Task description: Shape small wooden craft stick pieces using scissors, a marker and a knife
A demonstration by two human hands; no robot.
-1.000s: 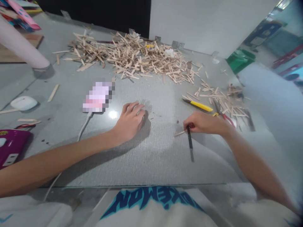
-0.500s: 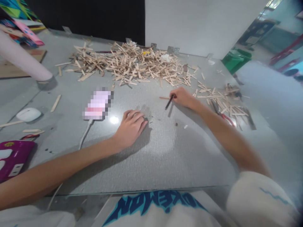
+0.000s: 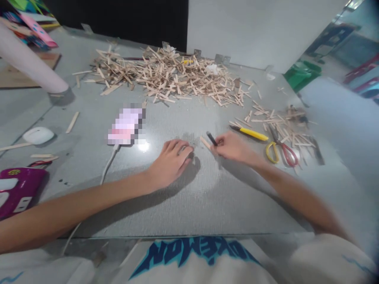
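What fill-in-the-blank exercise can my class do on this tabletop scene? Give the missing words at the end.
1. The hand that holds a stick and a black tool is the person's ____ one.
2. The scissors have one red handle and one ____ handle.
3. The white mouse lies on the person's ____ side.
4. The bin beyond the table is ____.

Missing words: right; yellow; left; green.

A blurred phone [image 3: 126, 124], its white cable [image 3: 109, 165] attached, lies on the bench [image 3: 183, 213]; left of it sit a white mouse [image 3: 38, 135] and purple device [image 3: 31, 183].
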